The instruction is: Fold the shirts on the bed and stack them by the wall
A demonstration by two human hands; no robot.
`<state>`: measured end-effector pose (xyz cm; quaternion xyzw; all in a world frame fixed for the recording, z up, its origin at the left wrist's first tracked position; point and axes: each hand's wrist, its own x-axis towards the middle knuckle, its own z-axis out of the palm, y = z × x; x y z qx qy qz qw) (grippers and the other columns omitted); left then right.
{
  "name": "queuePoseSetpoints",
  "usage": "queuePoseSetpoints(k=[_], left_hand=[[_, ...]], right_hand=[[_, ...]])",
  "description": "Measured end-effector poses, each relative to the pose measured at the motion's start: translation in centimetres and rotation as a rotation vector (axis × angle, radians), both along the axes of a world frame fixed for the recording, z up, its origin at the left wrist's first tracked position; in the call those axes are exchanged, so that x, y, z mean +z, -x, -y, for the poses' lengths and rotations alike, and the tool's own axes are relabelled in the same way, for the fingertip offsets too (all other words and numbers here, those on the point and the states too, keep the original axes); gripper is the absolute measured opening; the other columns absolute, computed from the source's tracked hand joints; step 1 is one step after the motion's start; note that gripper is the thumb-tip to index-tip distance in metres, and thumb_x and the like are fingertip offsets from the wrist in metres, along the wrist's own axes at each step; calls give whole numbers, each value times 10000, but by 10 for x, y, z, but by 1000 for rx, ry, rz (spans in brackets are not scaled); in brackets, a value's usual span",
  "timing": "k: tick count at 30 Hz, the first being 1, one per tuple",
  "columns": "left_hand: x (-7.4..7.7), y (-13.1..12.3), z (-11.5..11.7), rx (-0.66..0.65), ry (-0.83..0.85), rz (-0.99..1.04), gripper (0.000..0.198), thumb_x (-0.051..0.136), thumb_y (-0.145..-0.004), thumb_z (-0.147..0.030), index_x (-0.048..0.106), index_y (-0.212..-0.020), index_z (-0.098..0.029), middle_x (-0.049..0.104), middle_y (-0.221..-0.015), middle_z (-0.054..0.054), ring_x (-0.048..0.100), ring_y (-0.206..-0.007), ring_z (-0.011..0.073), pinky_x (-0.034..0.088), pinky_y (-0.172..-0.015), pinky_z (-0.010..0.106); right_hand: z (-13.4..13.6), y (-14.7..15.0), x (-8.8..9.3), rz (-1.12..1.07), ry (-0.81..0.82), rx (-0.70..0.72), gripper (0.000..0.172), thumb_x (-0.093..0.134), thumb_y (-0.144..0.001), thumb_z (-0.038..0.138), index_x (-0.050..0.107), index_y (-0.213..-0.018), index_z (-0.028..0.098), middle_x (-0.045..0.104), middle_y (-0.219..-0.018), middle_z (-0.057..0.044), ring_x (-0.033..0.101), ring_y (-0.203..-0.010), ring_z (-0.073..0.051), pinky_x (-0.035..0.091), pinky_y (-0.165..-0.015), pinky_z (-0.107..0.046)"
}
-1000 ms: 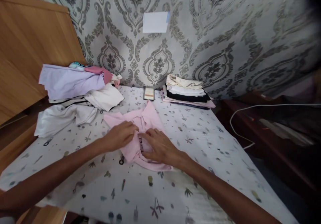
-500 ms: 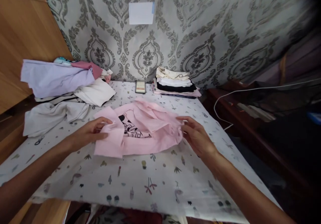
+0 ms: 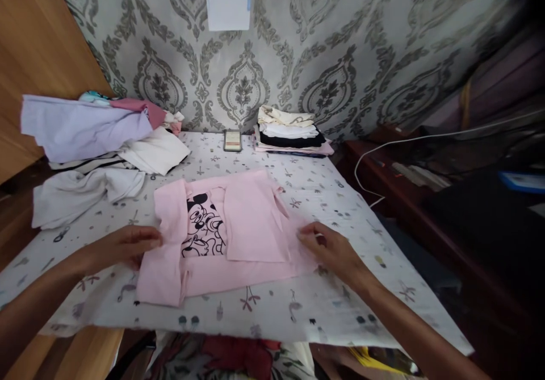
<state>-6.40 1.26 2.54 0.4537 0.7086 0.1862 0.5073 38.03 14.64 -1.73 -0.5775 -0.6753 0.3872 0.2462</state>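
Pink fabric garment (image 3: 258,221), black cartoon print (image 3: 203,229), lies part-folded on the white, pattern-clothed counter (image 3: 340,306). Left hand (image 3: 125,245), nearly closed, pinches its left edge; right hand (image 3: 330,249), likewise, its right. Beyond: stacked folded multicoloured clothes (image 3: 290,140).

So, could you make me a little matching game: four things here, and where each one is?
1. pink garment
2. folded stack
3. lavender cloth
4. white rectangle

A. in the heap at the left
B. up on the patterned wall
C. layered, right of centre
D. between left hand and right hand

Pairs: 1-D, 2-C, 3-A, 4-B
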Motion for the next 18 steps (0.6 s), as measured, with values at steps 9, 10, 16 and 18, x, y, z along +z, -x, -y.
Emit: queuePoseSetpoints(k=[9, 10, 16, 18], left_hand=[[-13, 30, -97, 323, -274, -373, 532, 707, -596, -523, 571, -996, -198, 548, -703, -10, 564, -572, 182, 429, -429, 246], [-14, 29, -106, 287, -277, -387, 482, 707, -571, -490, 586, -933, -195, 525, -670, -22, 531, -540, 166, 400, -419, 241], [-14, 23, -131, 175, -573, -232, 358, 659, -595, -488, 617, -769, -178, 517, -649, -26, 474, -578, 132, 368, -477, 218], [-12, 20, -142, 187, -675, -214, 356, 660, -631, -481, 626, -817, -179, 516, -666, -29, 475, -582, 130, 380, -489, 221]], right_hand=[[-107, 81, -6, 213, -157, -65, 478, 688, -765, 418, 643, -1165, 160, 712, -902, -91, 659, -831, -247, 492, -747, -345], [-114, 92, -6, 200, -150, -50, 387, 705, -741, 376, 672, -1064, 164, 704, -846, -72, 653, -807, -236, 483, -738, -332], [-112, 85, 2, 97, -200, -8, 64, 622, -734, 255, 603, -714, 197, 582, -656, 25, 552, -665, -148, 406, -623, -252], [-105, 66, 10, 30, -323, -44, 93, 595, -768, 292, 591, -749, 201, 548, -639, 37, 500, -624, -134, 380, -599, -250]])
